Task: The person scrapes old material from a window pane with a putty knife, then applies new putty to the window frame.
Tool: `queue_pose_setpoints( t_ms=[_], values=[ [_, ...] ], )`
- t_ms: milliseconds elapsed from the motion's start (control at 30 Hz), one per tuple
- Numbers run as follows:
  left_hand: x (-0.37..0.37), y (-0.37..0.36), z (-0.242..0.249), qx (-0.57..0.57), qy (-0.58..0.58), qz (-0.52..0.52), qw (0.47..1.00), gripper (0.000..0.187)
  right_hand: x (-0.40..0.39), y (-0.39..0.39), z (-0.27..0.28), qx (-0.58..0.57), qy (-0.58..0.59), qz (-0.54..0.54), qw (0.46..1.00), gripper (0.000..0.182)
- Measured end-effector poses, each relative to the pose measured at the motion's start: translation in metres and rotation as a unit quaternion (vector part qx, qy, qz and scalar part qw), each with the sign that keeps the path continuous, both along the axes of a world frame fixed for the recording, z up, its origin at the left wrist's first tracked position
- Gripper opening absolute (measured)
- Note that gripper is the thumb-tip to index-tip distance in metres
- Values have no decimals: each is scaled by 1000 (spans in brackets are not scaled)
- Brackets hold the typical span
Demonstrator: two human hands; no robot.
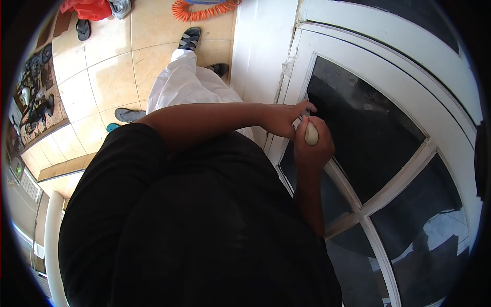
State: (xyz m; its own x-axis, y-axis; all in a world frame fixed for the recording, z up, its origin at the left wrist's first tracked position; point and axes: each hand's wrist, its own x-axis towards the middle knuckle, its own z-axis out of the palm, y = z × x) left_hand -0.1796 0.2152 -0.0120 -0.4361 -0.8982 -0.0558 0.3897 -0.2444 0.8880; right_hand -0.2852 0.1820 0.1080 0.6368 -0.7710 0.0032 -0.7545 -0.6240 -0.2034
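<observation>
My right hand is wrapped round a tool with a pale, rounded handle; the butt end of the handle faces up and the working end is hidden. Close against it, my left hand reaches across with curled fingers at the edge of a white framed glass door. Something small and greyish shows between the two hands, too covered to name. Both hands are at the door's side rail, where the white frame meets the dark pane.
White worn door jamb borders the door. Several sandals lie on the tiled floor. An orange coiled hose and a red cloth are at the top. Dark clutter lies at the far left.
</observation>
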Motion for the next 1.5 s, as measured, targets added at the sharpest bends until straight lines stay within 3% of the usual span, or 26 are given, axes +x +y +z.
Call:
queue_pose_setpoints(
  t_ms=[233,367,433,533,867,933,1033,1500],
  values=[
    [-9,5,-2,-12,34,5,999,85,-10,6,1,1,19,-11,1000,9],
    [-10,7,-1,-38,-6,5,999,85,-15,8,3,-15,2,-1,1000,10],
    [-2,4,5,16,10,-56,998,84,-15,8,3,-6,18,-4,1000,10],
    [-7,5,3,-21,4,-18,1000,84,-14,10,5,-9,-8,-15,1000,10],
    [-12,6,-7,-3,41,-29,999,75,-16,12,1,-27,35,13,999,11],
    [-11,7,-6,-43,-7,6,999,75,-12,14,5,-6,14,-10,1000,11],
    [-4,6,-1,-1,6,-40,999,75,-16,14,0,-11,27,4,1000,10],
    [-4,4,-8,-23,-1,-4,1000,73,-12,11,-3,-3,12,-6,1000,11]
  ],
)
